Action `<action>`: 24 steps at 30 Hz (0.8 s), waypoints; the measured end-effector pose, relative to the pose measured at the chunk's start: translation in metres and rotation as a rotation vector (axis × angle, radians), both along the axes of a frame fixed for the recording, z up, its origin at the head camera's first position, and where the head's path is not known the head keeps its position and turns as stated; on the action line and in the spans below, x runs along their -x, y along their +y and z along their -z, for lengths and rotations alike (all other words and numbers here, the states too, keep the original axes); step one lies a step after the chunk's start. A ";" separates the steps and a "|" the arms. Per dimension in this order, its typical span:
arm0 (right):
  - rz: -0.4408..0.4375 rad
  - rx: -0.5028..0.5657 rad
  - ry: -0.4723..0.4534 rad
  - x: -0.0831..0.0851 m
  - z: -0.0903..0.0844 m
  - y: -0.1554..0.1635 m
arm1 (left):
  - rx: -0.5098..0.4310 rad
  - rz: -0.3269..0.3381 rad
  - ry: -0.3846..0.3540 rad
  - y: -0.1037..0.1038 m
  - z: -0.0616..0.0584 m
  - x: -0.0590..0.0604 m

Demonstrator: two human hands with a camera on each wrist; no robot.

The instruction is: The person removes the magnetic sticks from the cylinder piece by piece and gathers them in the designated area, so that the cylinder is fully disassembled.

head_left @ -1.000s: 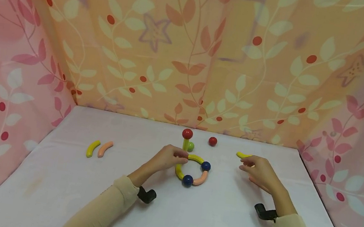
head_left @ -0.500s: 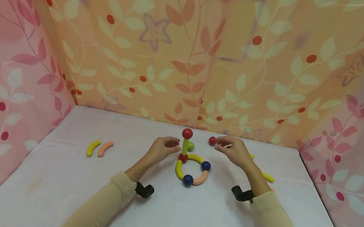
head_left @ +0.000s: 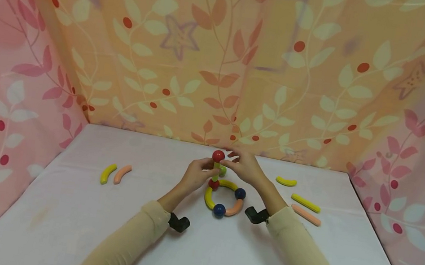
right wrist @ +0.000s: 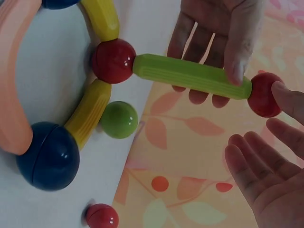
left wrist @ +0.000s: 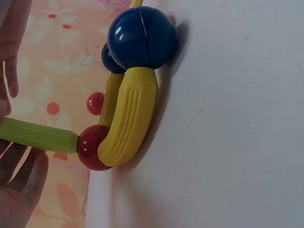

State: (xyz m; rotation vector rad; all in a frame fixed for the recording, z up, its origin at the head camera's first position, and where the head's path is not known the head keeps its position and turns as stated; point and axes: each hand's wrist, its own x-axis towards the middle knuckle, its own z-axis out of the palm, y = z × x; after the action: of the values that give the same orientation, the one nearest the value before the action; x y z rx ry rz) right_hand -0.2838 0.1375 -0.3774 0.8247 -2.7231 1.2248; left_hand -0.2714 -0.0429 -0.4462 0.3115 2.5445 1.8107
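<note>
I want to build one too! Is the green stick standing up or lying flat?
Standing up. The green stick rises from a red ball in the ring, another red ball on top, the left hand gripping it.

Soft, even light fills the head view, bright and warm through the patterned cloth walls, with no hard source showing. The white bench (head_left: 64, 202) carries only faint, diffuse shadows under the forearms and just below the left hand (head_left: 197, 173) and right hand (head_left: 243, 165). That view is sharp in the middle and slightly soft toward its edges, and the walls lean outward at the corners. In the left wrist view small white highlights sit on the blue ball (left wrist: 141, 38), which throws a soft shadow onto the bench beside it. In the right wrist view the right hand's fingers (right wrist: 259, 164) look dim and slightly soft, and the red ball (right wrist: 113, 61) shows a pale sheen.
</note>
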 end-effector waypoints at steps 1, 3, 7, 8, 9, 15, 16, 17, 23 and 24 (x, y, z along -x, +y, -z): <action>-0.005 -0.006 0.006 0.000 0.000 -0.002 | 0.003 -0.008 0.004 0.001 0.000 0.000; -0.020 -0.014 0.021 -0.001 -0.002 -0.004 | 0.005 -0.019 0.013 0.002 0.000 0.000; -0.055 -0.030 0.043 -0.002 -0.005 -0.008 | 0.025 -0.024 0.026 0.003 0.000 0.001; -0.062 -0.034 0.048 -0.002 -0.005 -0.008 | 0.038 -0.020 0.038 0.003 0.000 0.001; -0.067 -0.038 0.050 -0.003 -0.006 -0.009 | 0.053 -0.018 0.048 0.003 0.000 0.001; -0.054 -0.058 0.056 -0.006 -0.009 -0.010 | 0.134 -0.020 0.084 0.005 -0.001 0.001; -0.050 -0.057 0.055 -0.006 -0.009 -0.010 | 0.137 -0.019 0.086 0.005 -0.001 0.001; -0.048 -0.057 0.056 -0.007 -0.009 -0.010 | 0.142 -0.019 0.088 0.006 -0.001 0.001; -0.040 -0.039 0.046 -0.009 -0.007 -0.008 | 0.158 -0.002 0.103 0.005 -0.002 0.000; -0.044 -0.017 0.025 -0.010 -0.007 -0.007 | 0.164 -0.001 0.103 0.005 -0.002 0.000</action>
State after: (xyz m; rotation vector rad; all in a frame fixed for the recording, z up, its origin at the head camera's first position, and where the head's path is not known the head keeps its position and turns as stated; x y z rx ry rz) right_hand -0.2738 0.1307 -0.3700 0.9009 -2.7134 1.1922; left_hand -0.2712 -0.0377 -0.4443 0.4104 2.7410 1.6124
